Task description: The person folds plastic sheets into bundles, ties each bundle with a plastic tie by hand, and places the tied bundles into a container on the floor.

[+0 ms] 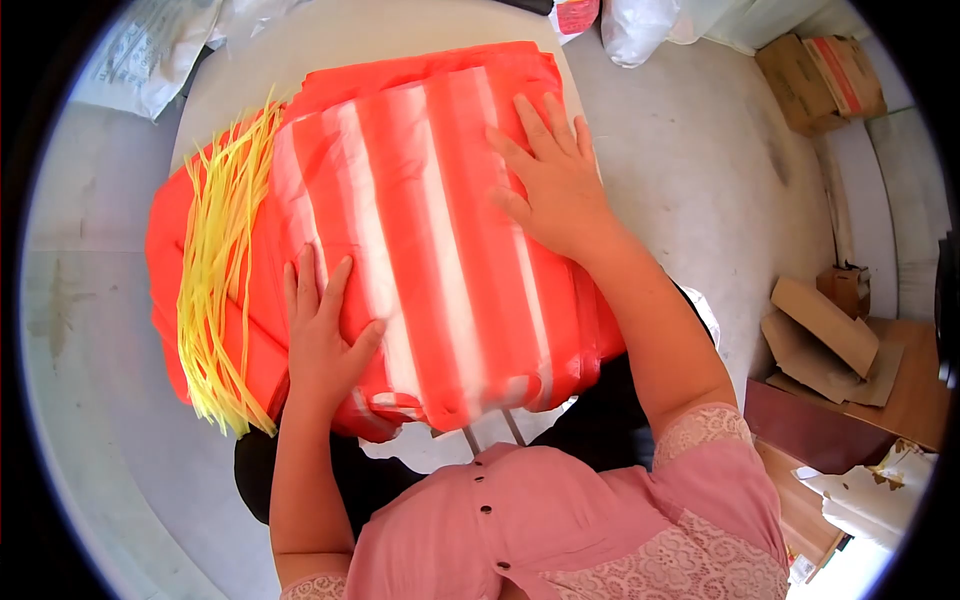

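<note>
A thick stack of red-and-white striped plastic sheeting (400, 250), possibly bags, lies on a pale table (400, 35) in front of me. My left hand (325, 340) rests flat on its lower left part, fingers spread. Near the upper right edge, my right hand (555, 185) presses on the top layer with its fingers apart. A bundle of thin yellow strips (225, 270) hangs across the left side, over plain red plastic (170, 260). The front edge of the stack is crumpled and droops toward my lap.
Cardboard boxes (815, 85) stand at the far right. An opened carton (825, 340) sits on a brown wooden cabinet (915, 375) to the right. White plastic bags (640, 25) lie beyond the table, and another printed bag (145, 60) is at the far left.
</note>
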{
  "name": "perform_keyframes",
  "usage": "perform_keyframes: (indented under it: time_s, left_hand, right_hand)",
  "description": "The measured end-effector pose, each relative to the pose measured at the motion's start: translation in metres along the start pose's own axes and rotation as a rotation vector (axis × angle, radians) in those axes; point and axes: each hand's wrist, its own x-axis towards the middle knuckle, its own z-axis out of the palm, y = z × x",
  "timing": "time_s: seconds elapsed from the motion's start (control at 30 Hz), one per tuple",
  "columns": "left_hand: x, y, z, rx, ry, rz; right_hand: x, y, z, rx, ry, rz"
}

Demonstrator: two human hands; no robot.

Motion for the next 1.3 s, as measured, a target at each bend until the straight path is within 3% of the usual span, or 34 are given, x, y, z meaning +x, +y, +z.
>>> perform_keyframes:
  time_s: [0.07,0.37,0.47,0.67,0.87,0.97,1.17,1.3]
  left_hand:
    - [0.000,0.002,-0.002,-0.007,-0.012,-0.020]
    - [-0.002,0.006,0.000,0.077,0.013,-0.004]
    - [-0.001,0.003,0.002,0.087,0.017,0.008]
    - [0.001,0.003,0.002,0.124,0.026,0.023]
    - [0.003,0.005,0.004,0.090,0.036,0.008]
    - [0.002,0.006,0.002,0.122,0.032,0.002]
    - [0.000,0.001,0.002,0.144,0.047,-0.009]
    - [-0.002,0.000,0.002,0.212,0.059,-0.013]
  right_hand:
    - [0.003,-0.011,-0.007,-0.094,0.041,-0.080]
    - [-0.009,-0.076,0.009,0.210,-0.287,-0.618]
    - [-0.009,-0.081,0.023,0.216,-0.371,-0.568]
    - [0.006,-0.057,0.011,0.076,-0.100,-0.320]
    - [0.001,-0.055,0.023,0.125,-0.185,-0.403]
    - [0.000,-0.060,0.016,0.099,-0.044,-0.387]
    - [-0.026,-0.078,-0.013,0.594,-0.370,-0.489]
    - [-0.059,-0.092,-0.020,0.582,-0.432,-0.449]
